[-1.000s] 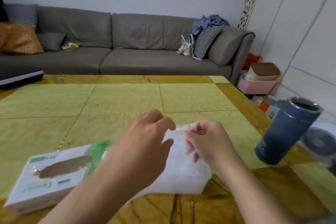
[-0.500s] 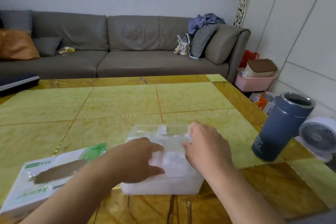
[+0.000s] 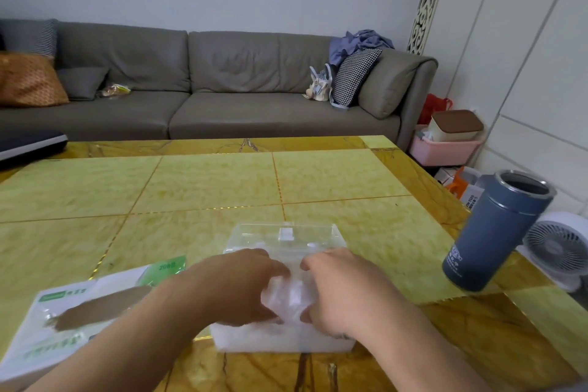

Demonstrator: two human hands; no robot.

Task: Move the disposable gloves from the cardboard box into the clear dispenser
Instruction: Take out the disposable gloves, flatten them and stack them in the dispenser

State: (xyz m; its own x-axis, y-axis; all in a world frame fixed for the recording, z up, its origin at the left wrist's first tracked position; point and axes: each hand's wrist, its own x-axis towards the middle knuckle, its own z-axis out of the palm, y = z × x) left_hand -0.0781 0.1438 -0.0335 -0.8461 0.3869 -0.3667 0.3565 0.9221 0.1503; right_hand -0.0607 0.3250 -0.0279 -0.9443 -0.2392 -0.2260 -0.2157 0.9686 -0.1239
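The clear dispenser [image 3: 283, 235] stands on the yellow-green table [image 3: 206, 188] near its front edge, open at the top. A wad of thin translucent gloves [image 3: 288, 296] sits in it. My left hand [image 3: 235, 286] and my right hand [image 3: 342, 286] are both over the dispenser, fingers curled down onto the gloves, one at each side of the wad. The white and green cardboard box [image 3: 79, 309] lies flat to the left of the dispenser, its brown slot facing up; my left forearm crosses its near right corner.
A dark blue tumbler [image 3: 496, 232] without a lid stands at the table's right edge. A white fan [image 3: 563, 248] sits on the floor beyond it. A grey sofa [image 3: 222, 86] runs behind the table. A dark flat object [image 3: 28, 143] lies far left.
Both hands have come down from above the table with the gloves into the dispenser and have drawn closer together on the wad.
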